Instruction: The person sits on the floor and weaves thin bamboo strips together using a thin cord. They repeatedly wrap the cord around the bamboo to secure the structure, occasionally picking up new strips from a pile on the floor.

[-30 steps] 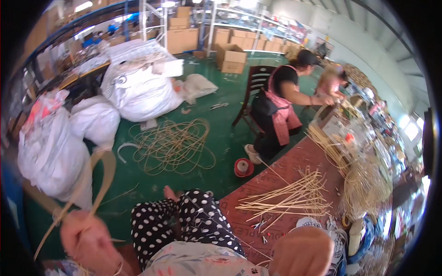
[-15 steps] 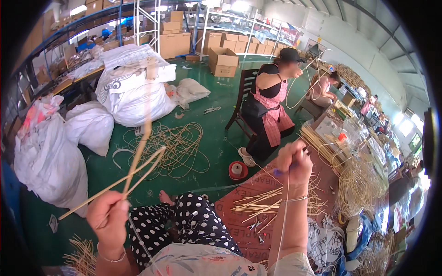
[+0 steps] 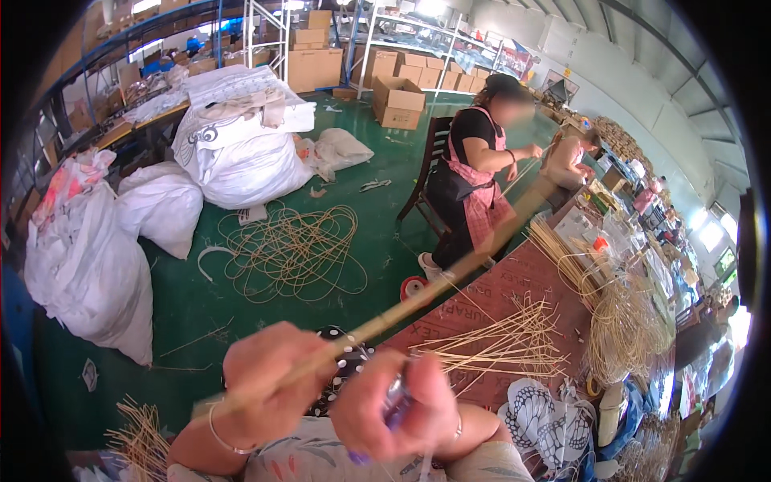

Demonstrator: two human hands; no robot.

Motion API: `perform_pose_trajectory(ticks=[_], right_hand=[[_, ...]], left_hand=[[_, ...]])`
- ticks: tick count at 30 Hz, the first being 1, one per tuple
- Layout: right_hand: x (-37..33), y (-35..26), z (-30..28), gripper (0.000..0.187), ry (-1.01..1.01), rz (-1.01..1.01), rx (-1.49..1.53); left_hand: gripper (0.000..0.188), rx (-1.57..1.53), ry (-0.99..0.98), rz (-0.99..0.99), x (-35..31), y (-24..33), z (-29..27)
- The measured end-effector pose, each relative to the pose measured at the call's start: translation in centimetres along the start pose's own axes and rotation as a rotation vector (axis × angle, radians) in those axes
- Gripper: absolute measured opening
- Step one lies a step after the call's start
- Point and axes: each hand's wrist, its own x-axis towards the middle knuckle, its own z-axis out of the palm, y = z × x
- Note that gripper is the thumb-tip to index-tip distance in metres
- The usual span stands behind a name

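My left hand [image 3: 277,377] is closed around a bundle of thin pale cane strips [image 3: 405,312], which slants up to the right across the view, its far end blurred. Right beside it, my right hand [image 3: 395,410] is curled round a small purple item, partly clear or shiny, whose kind I cannot make out. A clear strand hangs below that hand. Both hands are close together above my lap, slightly blurred by motion. The strips pass just above my right hand; whether it touches them I cannot tell.
Loose cane sticks [image 3: 514,341] lie on a reddish board [image 3: 502,281] at the right. A coil of cane [image 3: 293,253] rests on the green floor. White sacks [image 3: 249,173] stand at the left. A person in a pink apron [image 3: 482,189] sits ahead, right of centre.
My right hand has come down and left, next to my left hand. The left hand moved right, and its cane strips swung from upright to slanting right. The seated person's hands have lowered.
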Motion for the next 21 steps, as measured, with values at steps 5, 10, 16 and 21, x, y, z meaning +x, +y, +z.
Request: perform_pose_trajectory(ticks=[5,10,16,21], right_hand=[[0.8,-0.8,1.5,0.026,-0.751,0.024,0.096],[-0.3,-3.2,1.4,0.027,-0.257,-0.579,-1.481],[0.6,-1.1,0.2,0.026,-0.099,-0.536,-1.350],[0.9,2.6,-4.0,0.017,0.243,-0.412,-1.155]], left_hand=[[0.015,-0.137,-0.047,0.025,-0.4,3.1,-1.4],[0.020,-0.259,-0.080,-0.079,-1.1,4.5,-2.0],[0.020,-0.143,-0.035,0.066,-1.2,2.2,-1.0],[0.011,-0.032,0.067,0.013,-2.4,-1.6,0.7]])
